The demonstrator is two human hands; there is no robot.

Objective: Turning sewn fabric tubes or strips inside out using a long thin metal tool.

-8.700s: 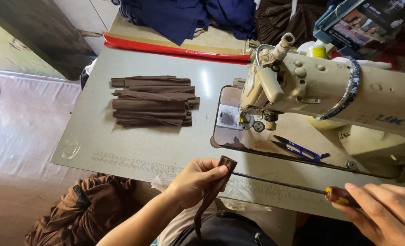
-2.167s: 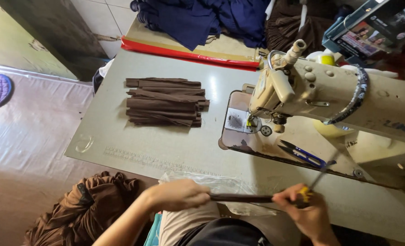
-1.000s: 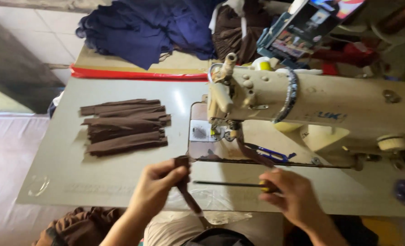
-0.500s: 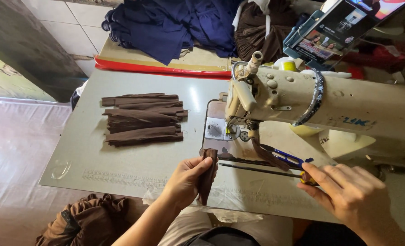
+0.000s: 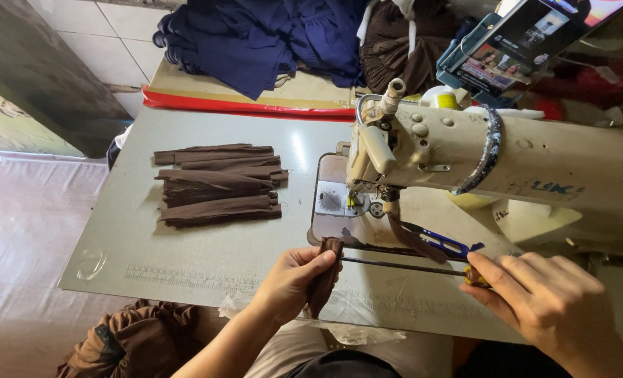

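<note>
Brown fabric strip [image 5: 323, 280] sits pinched in the left hand [image 5: 294, 280], whose fingers are curled tight around its upper end at the front edge of the grey surface [image 5: 206, 262]; the rest of the strip hangs down off the edge. A thin dark rod [image 5: 402, 266] runs from the strip's open end rightward to the right hand [image 5: 535, 304], whose fingers close on the rod's yellow handle (only a bit of it shows). Just behind the rod lie blue-handled snips [image 5: 441, 243], below the head of the cream sewing machine [image 5: 493, 164]. A stack of finished brown strips [image 5: 217, 185] lies well to the left on the surface. Beyond it, navy cloth [image 5: 269, 35] is heaped on a red-edged board. More brown fabric [image 5: 133, 343] is bunched on the floor below.
</note>
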